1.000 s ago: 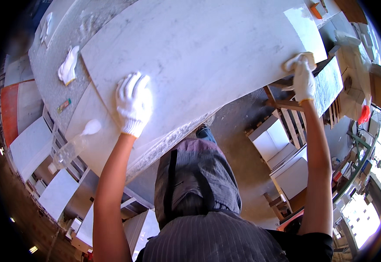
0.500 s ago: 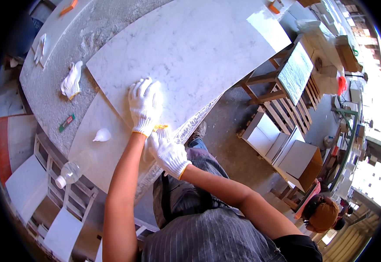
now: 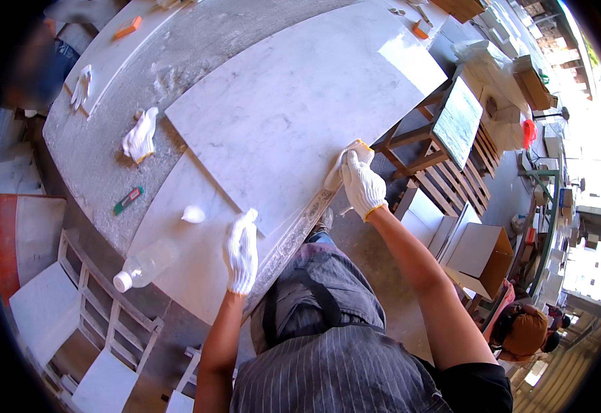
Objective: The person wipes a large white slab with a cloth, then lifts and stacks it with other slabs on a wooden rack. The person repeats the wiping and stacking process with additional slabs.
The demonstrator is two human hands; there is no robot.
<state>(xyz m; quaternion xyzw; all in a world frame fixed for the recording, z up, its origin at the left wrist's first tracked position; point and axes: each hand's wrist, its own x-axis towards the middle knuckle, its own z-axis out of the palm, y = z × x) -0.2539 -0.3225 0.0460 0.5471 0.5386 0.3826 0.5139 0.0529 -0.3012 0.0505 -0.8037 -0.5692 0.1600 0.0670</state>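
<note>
White knit work gloves cover both my hands. My right hand (image 3: pixel 366 187) is closed on a loose white glove (image 3: pixel 336 172) with a yellow hem, at the near right edge of a grey-veined white marble slab (image 3: pixel 280 103). Beside the slab's near corner is my left hand (image 3: pixel 241 256), its fingers stretched out and nothing in it. The marble slab lies over another pale slab (image 3: pixel 197 265). On that lower slab sit a small white piece (image 3: pixel 193 214), whose kind I cannot make out, and a clear plastic bottle (image 3: pixel 150 261) lying on its side.
On the dusty worktable (image 3: pixel 114 148) lie a loose glove (image 3: pixel 141 134) and a green utility knife (image 3: pixel 129 199). Another glove (image 3: pixel 82 88) and an orange block (image 3: pixel 127 27) are farther off. Right of the slab stand a wooden stand (image 3: pixel 457 117), a pallet and an open carton (image 3: pixel 486 258).
My right hand has moved right and away along the slab's edge with the loose glove. My left hand has come off the slab's top to its near corner.
</note>
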